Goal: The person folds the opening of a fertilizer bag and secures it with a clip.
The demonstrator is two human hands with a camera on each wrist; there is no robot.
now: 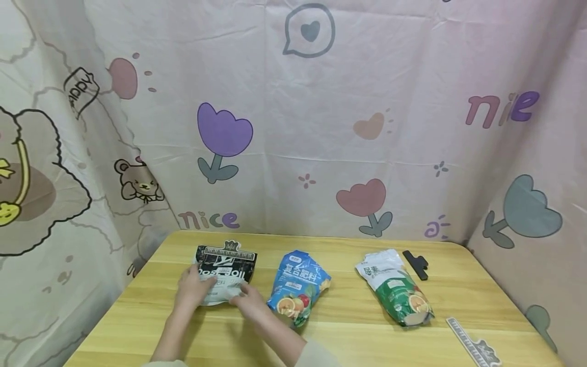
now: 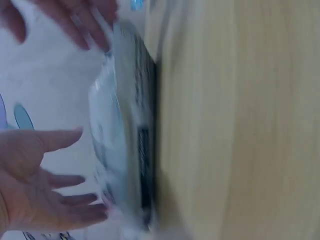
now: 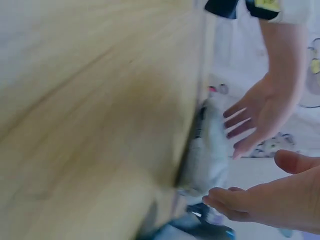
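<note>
Lying at left on the table (image 1: 344, 326), the black-and-white bag (image 1: 223, 285) seems soft, maybe slippery, best gripped from both sides, where left hand (image 1: 192, 286) and right hand (image 1: 252, 303) have loosely spread fingers.

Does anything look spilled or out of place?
No spill shows. The green-and-white bag lies slanted, a black clip loose beside it; that looks odd because the black-and-white bag has a patterned clip across its top.

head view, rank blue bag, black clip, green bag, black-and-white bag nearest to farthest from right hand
1. Black-and-white bag, just left of the right hand
2. Blue bag, right of it
3. Green bag, farther right
4. Black clip, right of that bag
</note>
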